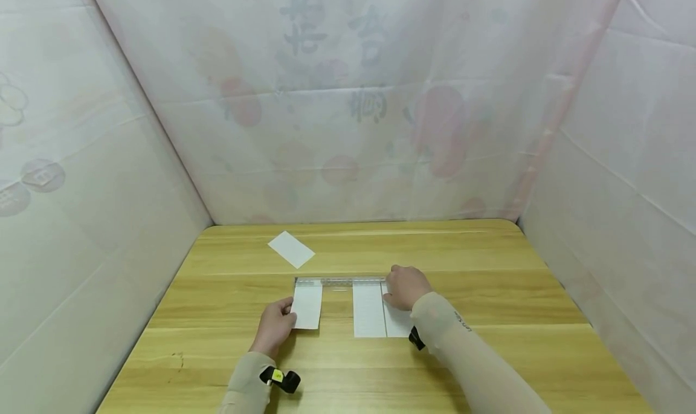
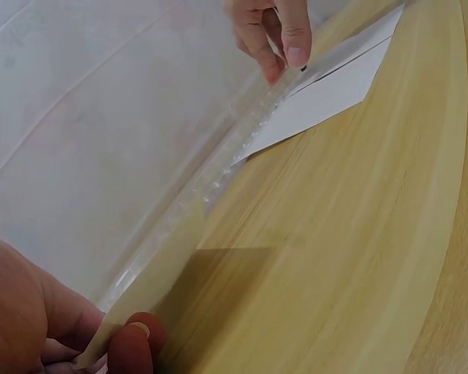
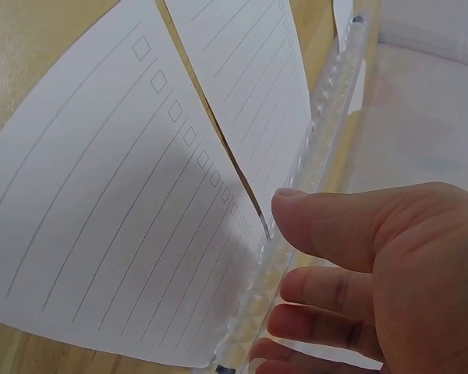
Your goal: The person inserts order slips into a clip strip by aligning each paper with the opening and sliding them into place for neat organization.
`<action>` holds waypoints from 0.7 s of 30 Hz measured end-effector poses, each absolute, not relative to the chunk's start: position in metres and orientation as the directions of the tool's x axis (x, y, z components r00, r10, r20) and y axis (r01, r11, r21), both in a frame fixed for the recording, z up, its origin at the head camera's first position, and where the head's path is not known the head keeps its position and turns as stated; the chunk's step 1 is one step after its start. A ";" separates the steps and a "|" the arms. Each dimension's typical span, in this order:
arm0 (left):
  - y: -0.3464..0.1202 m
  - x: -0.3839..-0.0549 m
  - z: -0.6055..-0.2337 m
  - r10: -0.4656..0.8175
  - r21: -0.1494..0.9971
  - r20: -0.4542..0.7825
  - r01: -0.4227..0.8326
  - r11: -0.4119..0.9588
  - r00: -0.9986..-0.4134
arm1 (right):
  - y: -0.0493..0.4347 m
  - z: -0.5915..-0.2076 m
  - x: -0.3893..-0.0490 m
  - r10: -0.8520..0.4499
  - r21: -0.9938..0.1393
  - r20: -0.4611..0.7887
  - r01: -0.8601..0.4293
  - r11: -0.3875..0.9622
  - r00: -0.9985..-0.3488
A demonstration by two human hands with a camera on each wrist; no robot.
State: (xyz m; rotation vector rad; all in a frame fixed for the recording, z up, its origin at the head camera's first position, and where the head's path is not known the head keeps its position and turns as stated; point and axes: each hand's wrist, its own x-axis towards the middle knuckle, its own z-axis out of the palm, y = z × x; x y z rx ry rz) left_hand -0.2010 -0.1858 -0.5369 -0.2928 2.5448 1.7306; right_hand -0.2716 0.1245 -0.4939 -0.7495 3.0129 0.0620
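A clear plastic binding strip (image 1: 337,282) lies across the tabletop. My left hand (image 1: 275,326) pinches the lower left edge of a small white sheet (image 1: 307,306), whose top edge meets the strip's left end. In the left wrist view this sheet (image 2: 160,269) is tilted up off the wood. At the strip's right end, my right hand (image 1: 408,287) holds the strip, thumb on one side and fingers on the other. Two lined sheets with checkbox rows hang from the strip side by side, a nearer one (image 3: 132,202) and a farther one (image 3: 253,74).
A loose white sheet (image 1: 291,249) lies at an angle behind the strip. The wooden table (image 1: 348,371) is bounded by printed fabric walls (image 1: 348,130) at the back and both sides. Each wrist wears a small black camera (image 1: 285,380).
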 end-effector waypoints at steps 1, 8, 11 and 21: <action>-0.185 -0.201 -0.536 -0.128 0.915 -0.147 -0.184 0.358 -0.981 | 0.124 -0.494 -0.272 -0.467 0.031 -0.045 -0.469 0.883 -0.883; -0.182 -0.201 -0.536 -0.122 0.916 -0.137 -0.173 0.361 -0.983 | 0.123 -0.494 -0.271 -0.454 0.030 -0.054 -0.456 0.890 -0.889; -0.181 -0.201 -0.536 -0.117 0.919 -0.136 -0.169 0.355 -0.984 | 0.123 -0.493 -0.271 -0.449 0.032 -0.058 -0.451 0.892 -0.892; -0.179 -0.201 -0.535 -0.104 0.925 -0.144 -0.172 0.340 -0.984 | 0.124 -0.495 -0.272 -0.447 0.018 -0.054 -0.448 0.894 -0.893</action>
